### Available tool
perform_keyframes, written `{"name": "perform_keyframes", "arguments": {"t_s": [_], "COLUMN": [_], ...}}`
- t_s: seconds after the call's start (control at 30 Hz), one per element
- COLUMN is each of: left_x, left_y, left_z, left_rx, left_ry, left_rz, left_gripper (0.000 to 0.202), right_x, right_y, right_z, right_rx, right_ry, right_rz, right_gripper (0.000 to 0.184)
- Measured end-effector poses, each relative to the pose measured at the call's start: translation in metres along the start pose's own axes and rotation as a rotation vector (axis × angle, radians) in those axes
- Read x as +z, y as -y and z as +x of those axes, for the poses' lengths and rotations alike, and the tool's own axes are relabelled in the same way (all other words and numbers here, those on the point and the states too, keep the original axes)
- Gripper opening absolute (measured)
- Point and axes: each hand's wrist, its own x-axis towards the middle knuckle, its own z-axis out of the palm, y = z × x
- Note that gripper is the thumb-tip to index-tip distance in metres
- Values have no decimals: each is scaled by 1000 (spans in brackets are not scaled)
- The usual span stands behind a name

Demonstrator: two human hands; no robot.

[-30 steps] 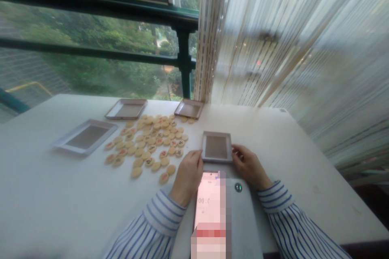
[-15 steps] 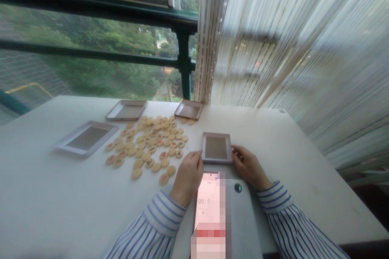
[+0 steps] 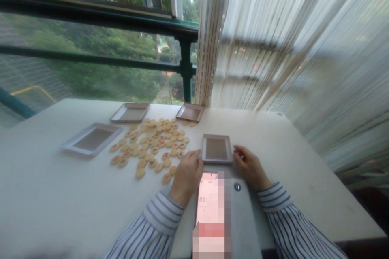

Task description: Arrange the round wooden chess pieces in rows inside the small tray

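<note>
A small square tray [image 3: 216, 148] with pale walls and a grey-brown bottom lies on the table in front of me, with nothing visible in it. My left hand [image 3: 187, 173] has its curled fingertips and thumb on the tray's left edge. At the right side, my right hand [image 3: 251, 166] rests with loosely bent fingers, thumb apart, a narrow gap between them and the tray. Left of the tray spreads a loose pile of round wooden Chinese chess pieces [image 3: 154, 144], some face up with red or black characters. My left hand partly covers the nearest pieces.
Three more shallow trays stand around the pieces: a larger pale one [image 3: 83, 148] at left, one [image 3: 130, 113] behind, one [image 3: 190, 113] near the curtain [image 3: 206, 64]. A phone [image 3: 208, 206], partly pixelated, lies on a white device [image 3: 243, 218] between my forearms.
My right fingers have drawn slightly away from the tray's right edge. My left hand stays at its left edge. The view has tilted and shifted slightly.
</note>
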Motion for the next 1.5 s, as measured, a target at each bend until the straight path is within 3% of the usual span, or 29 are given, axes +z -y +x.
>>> {"name": "perform_keyframes", "arguments": {"t_s": [0.17, 0.4, 0.7, 1.07, 1.17, 1.5], "left_x": [-27, -75, -113, -138, -142, -143], "left_y": [-3, 2, 27, 90, 99, 126], "left_z": [-2, -6, -26, -59, -60, -55], "left_rx": [-24, -65, -253, -409, -432, -464], "left_ry": [-12, -97, -187, -230, -206, -124], "left_rz": [42, 81, 148, 273, 343, 424], "left_gripper": [31, 36, 41, 38, 38, 41], "right_x": [-10, -26, -16, 43, 62, 132], "right_y": [8, 49, 105, 145, 156, 182], "right_z": [2, 8, 22, 29, 29, 41], "right_rx": [-51, -209, -378, -554, -601, -665], "right_ry": [-10, 32, 144, 402, 495, 586], "right_rz": [-19, -48, -100, -274, -304, -451], "right_gripper": [32, 29, 21, 20, 20, 21]}}
